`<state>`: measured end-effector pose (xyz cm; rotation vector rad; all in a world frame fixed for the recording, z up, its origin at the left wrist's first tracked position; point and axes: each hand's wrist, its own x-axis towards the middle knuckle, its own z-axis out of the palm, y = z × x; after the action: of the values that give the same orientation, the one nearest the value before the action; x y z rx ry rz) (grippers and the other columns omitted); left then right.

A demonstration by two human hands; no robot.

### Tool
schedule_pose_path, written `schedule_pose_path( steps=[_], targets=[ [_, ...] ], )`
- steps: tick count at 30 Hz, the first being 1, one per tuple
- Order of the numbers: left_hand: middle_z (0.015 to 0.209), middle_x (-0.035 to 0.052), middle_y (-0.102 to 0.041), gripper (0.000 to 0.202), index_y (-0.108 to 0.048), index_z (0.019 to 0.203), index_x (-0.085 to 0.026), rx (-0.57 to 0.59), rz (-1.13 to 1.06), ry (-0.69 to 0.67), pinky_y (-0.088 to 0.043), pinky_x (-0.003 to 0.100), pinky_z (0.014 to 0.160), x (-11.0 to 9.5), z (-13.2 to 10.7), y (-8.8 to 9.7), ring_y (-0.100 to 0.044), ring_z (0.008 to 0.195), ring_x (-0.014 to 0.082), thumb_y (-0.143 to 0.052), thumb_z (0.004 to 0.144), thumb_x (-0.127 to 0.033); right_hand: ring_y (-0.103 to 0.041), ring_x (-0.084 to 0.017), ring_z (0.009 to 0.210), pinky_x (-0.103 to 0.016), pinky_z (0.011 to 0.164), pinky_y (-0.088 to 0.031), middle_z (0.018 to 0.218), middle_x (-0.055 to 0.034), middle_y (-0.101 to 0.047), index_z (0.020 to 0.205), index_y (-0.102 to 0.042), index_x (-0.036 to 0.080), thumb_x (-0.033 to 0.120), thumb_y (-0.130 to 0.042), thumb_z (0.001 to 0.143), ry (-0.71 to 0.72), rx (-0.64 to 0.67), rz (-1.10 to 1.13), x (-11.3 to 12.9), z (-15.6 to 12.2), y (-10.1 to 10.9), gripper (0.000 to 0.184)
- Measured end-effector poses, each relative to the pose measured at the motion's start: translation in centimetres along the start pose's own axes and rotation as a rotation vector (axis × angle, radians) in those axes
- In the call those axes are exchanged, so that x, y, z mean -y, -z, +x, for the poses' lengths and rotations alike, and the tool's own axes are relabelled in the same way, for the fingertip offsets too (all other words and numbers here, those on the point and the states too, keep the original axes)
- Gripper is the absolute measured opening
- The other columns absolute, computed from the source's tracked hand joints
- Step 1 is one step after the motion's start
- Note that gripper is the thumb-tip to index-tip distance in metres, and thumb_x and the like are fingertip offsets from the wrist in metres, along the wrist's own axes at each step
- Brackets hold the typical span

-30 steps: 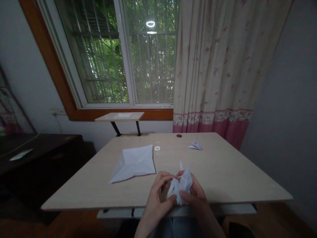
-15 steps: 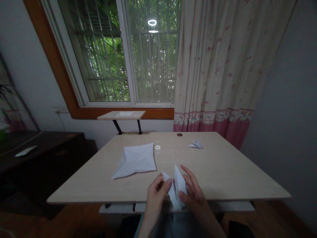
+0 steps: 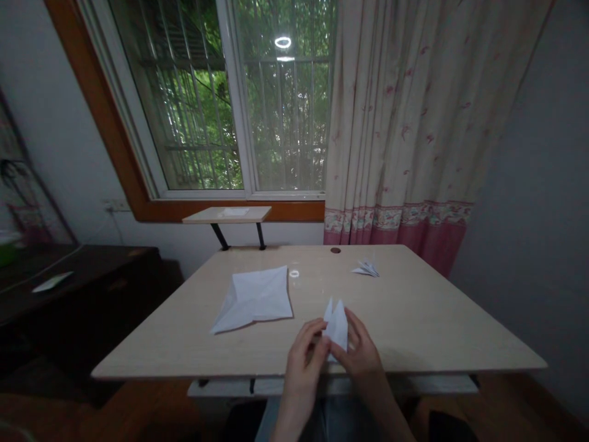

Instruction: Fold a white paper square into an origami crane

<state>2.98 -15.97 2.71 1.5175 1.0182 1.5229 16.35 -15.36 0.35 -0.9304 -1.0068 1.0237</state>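
A small piece of folded white paper (image 3: 338,328) with two points sticking up is held upright above the table's near edge. My left hand (image 3: 307,353) pinches its left side, and my right hand (image 3: 361,347) grips the right side, both thumbs pressed on the face toward me. Part of the paper's lower end is hidden behind the thumbs. To the left lies a larger creased sheet of white paper (image 3: 257,299), flat on the table. Farther back on the right rests a small folded paper piece (image 3: 367,269) with several thin points.
The pale wooden table (image 3: 427,325) spans the front. A small raised shelf (image 3: 202,215) with paper on it stands at its back left. Beyond are a barred window and a curtain (image 3: 396,123). A dark desk (image 3: 133,270) stands on the left.
My hands have come closer together and slightly up, turning the folded paper upright. Its two flaps, spread apart before, now sit close together.
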Motion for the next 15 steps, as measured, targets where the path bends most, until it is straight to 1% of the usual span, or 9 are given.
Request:
schedule_pose_path(
  steps=[1, 3, 5, 7, 9, 10, 12, 13, 15],
  targets=[
    [0.118, 0.0125, -0.067, 0.031, -0.074, 0.104, -0.02, 0.044, 0.002, 0.005, -0.051, 0.037, 0.095, 0.1, 0.0, 0.1, -0.063, 0.111, 0.0263, -0.067, 0.084, -0.042, -0.066, -0.033, 0.104, -0.041, 0.082, -0.057, 0.117, -0.0155, -0.07, 0.116, -0.066, 0.02, 0.042, -0.087, 0.057, -0.048, 0.042, 0.045, 0.1, 0.2, 0.0, 0.066],
    [0.125, 0.012, -0.064, 0.028, -0.075, 0.106, -0.022, 0.088, 0.01, -0.004, -0.049, 0.037, 0.099, 0.5, 0.0, 0.3, -0.06, 0.118, 0.0266, -0.068, 0.084, -0.039, -0.069, -0.031, 0.093, -0.04, 0.081, -0.056, 0.1, -0.012, -0.074, 0.101, -0.07, 0.019, 0.048, -0.085, 0.06, -0.144, 0.104, 0.123, 0.6, 0.4, 0.1, 0.053],
    [0.124, 0.012, -0.065, 0.028, -0.075, 0.106, -0.021, 0.057, -0.001, -0.004, -0.05, 0.037, 0.098, 1.1, 0.2, 0.3, -0.062, 0.115, 0.0257, -0.066, 0.085, -0.037, -0.071, -0.028, 0.083, -0.037, 0.074, -0.056, 0.092, -0.0105, -0.075, 0.096, -0.07, 0.018, 0.051, -0.085, 0.062, -0.235, 0.141, 0.172, 0.9, 0.4, 0.0, 0.05],
    [0.118, 0.0123, -0.068, 0.032, -0.072, 0.11, -0.02, -0.031, -0.038, 0.042, -0.056, 0.034, 0.087, 1.5, 0.2, 0.3, -0.068, 0.1, 0.0238, -0.067, 0.084, -0.037, -0.071, -0.025, 0.078, -0.033, 0.068, -0.055, 0.088, -0.0096, -0.075, 0.097, -0.069, 0.018, 0.051, -0.086, 0.061, -0.288, 0.163, 0.199, 0.7, 0.4, -0.1, 0.052],
    [0.111, 0.0122, -0.071, 0.034, -0.07, 0.11, -0.018, -0.104, -0.067, 0.101, -0.058, 0.032, 0.077, 1.5, 0.1, 0.4, -0.07, 0.088, 0.0222, -0.068, 0.083, -0.038, -0.07, -0.025, 0.078, -0.032, 0.067, -0.055, 0.087, -0.0087, -0.075, 0.098, -0.068, 0.019, 0.053, -0.088, 0.057, -0.269, 0.167, 0.21, 0.2, 0.5, -0.3, 0.057],
    [0.107, 0.012, -0.072, 0.032, -0.071, 0.107, -0.017, -0.11, -0.063, 0.112, -0.058, 0.032, 0.078, 1.3, 0.1, 0.4, -0.07, 0.088, 0.0222, -0.066, 0.085, -0.039, -0.07, -0.025, 0.079, -0.032, 0.068, -0.055, 0.088, -0.0082, -0.075, 0.099, -0.068, 0.02, 0.054, -0.088, 0.056, -0.236, 0.157, 0.207, -0.2, 0.6, -0.3, 0.059],
    [0.105, 0.0116, -0.074, 0.028, -0.073, 0.101, -0.016, -0.055, -0.023, 0.099, -0.056, 0.032, 0.085, 0.8, -0.1, 0.6, -0.07, 0.095, 0.0233, -0.061, 0.089, -0.039, -0.07, -0.024, 0.079, -0.032, 0.069, -0.055, 0.088, -0.0077, -0.075, 0.099, -0.067, 0.02, 0.056, -0.085, 0.06, -0.168, 0.137, 0.171, -0.7, 1.0, -0.3, 0.056],
    [0.107, 0.0112, -0.074, 0.028, -0.073, 0.103, -0.017, -0.012, -0.009, 0.096, -0.055, 0.033, 0.088, 0.5, -0.2, 0.7, -0.069, 0.099, 0.0239, -0.062, 0.088, -0.038, -0.07, -0.023, 0.077, -0.032, 0.069, -0.055, 0.086, -0.0076, -0.075, 0.096, -0.067, 0.02, 0.057, -0.084, 0.062, -0.146, 0.134, 0.141, -0.9, 1.1, -0.3, 0.053],
    [0.11, 0.0099, -0.074, 0.032, -0.074, 0.109, -0.018, 0.032, 0.028, 0.103, -0.054, 0.036, 0.094, 0.2, -0.2, 0.8, -0.069, 0.103, 0.0254, -0.07, 0.081, -0.033, -0.07, -0.022, 0.074, -0.031, 0.068, -0.055, 0.083, -0.0072, -0.075, 0.09, -0.065, 0.02, 0.058, -0.082, 0.063, -0.112, 0.117, 0.088, -1.0, 1.4, -0.3, 0.049]
  ],
)
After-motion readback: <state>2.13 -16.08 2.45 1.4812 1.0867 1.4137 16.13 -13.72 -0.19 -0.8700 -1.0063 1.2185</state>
